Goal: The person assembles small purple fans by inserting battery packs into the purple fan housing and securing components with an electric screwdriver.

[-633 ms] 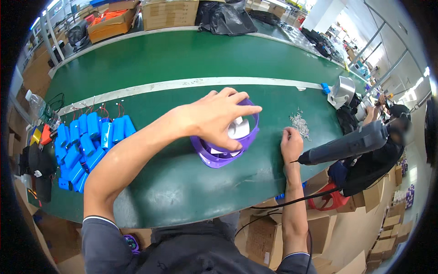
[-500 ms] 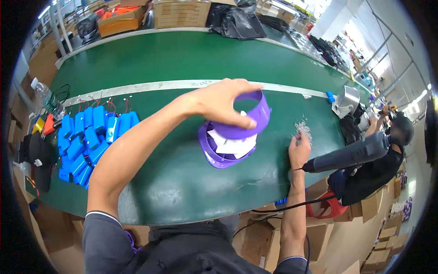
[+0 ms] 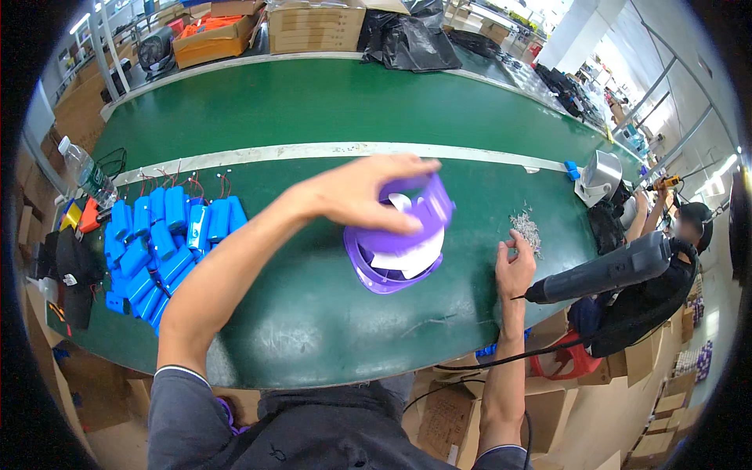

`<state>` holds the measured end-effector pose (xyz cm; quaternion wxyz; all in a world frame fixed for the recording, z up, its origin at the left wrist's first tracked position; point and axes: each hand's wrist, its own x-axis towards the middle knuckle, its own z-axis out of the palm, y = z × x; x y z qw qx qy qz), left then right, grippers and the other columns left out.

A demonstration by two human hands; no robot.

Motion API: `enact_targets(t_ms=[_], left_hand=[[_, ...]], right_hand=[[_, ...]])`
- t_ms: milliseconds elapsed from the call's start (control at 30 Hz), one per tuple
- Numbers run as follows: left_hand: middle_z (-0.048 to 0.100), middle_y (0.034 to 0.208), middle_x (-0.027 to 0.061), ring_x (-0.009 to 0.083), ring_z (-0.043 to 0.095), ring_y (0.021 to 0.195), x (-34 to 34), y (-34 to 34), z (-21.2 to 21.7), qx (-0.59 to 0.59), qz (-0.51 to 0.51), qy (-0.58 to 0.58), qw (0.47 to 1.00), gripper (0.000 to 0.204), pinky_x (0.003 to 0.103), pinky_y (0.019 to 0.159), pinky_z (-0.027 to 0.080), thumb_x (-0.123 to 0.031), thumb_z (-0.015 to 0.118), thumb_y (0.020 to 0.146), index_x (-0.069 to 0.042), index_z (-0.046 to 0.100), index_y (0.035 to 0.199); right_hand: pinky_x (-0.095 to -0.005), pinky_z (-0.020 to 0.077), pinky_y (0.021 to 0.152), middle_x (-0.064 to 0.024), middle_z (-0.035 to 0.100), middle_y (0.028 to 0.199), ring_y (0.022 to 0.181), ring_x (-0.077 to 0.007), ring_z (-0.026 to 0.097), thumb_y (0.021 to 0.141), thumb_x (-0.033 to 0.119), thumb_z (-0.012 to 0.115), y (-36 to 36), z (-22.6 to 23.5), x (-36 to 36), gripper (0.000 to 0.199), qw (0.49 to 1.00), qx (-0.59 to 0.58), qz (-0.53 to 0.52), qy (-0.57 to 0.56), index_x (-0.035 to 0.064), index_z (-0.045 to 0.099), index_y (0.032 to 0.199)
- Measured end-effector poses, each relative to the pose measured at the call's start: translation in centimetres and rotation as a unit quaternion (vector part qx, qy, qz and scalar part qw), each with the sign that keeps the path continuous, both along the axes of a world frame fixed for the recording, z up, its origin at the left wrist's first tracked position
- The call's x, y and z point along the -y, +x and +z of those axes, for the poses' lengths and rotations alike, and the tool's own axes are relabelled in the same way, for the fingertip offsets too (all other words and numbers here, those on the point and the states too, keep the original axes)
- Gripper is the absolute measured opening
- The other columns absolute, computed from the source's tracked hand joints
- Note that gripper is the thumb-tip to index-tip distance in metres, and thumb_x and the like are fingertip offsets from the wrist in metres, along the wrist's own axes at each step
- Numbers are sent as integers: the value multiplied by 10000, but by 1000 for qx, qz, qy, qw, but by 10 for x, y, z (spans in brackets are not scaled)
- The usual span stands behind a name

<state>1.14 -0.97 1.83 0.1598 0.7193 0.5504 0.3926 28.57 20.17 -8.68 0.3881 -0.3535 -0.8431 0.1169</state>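
My left hand (image 3: pixel 364 192) grips a purple plastic ring-shaped part (image 3: pixel 427 215), tilted above a second purple round housing (image 3: pixel 384 283) on the green table. White paper-like pieces (image 3: pixel 419 258) show between the two parts. Beside a pile of small screws (image 3: pixel 525 229), my right hand (image 3: pixel 515 266) has its fingers curled and the thumb close to the index finger; anything between the fingertips is too small to make out. A black electric screwdriver (image 3: pixel 603 270) hangs with its tip over my right wrist, apart from my fingers.
Several blue wrapped battery packs (image 3: pixel 160 247) with wires lie heaped at left, near a plastic bottle (image 3: pixel 84 171). A grey-white round device (image 3: pixel 601 174) stands at right. The screwdriver's black cable (image 3: pixel 501 362) crosses my right forearm. Another person (image 3: pixel 650 313) works at far right.
My left hand and the purple ring have shifted slightly left, and the ring has tipped. My right hand has drawn back a little from the screw pile, with thumb and index finger less tightly together.
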Motion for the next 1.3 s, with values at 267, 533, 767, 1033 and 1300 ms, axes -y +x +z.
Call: enact_targets(t_ms=[267,533,767,1033,1300], left_hand=[[182,1422,273,459,119,1326,14,46,3,-250,98,-45,962,1053,586,1054,140,-627,691,588,-135,245,1405],[140,1450,234,404,122,1345,59,27,-11,-136,121,-57,982,1152,497,1079,173,-471,807,524,-91,187,1418],[326,1390,187,341,344,1275,47,16,-65,-12,112,0,994,1108,409,1043,305,-321,860,502,-65,249,1389],[602,888,154,203,634,638,-22,-89,17,299,193,-360,862,754,309,519,549,-647,572,733,-20,496,1145],[557,1031,260,293,642,807,-22,-155,25,384,214,-351,827,854,503,733,535,-664,601,696,23,459,1183]], right_hand=[[-223,407,487,-54,593,838,571,-95,497,748,20,652,-18,19,39,331,994,-45,104,-6,38,603,1075],[-345,360,984,-176,371,1365,1236,-261,400,665,222,776,-31,30,62,871,882,-46,390,-261,39,304,1373],[-361,357,988,-204,441,1311,1196,-262,447,605,307,811,-65,14,74,1000,869,-63,413,-265,-7,264,1382],[-409,537,705,-108,630,995,840,-202,641,846,671,335,-183,71,38,730,764,-57,264,-586,40,527,1159],[-422,557,587,-119,589,1084,845,-238,638,854,640,361,-264,86,24,621,716,37,302,-628,133,515,1176]])
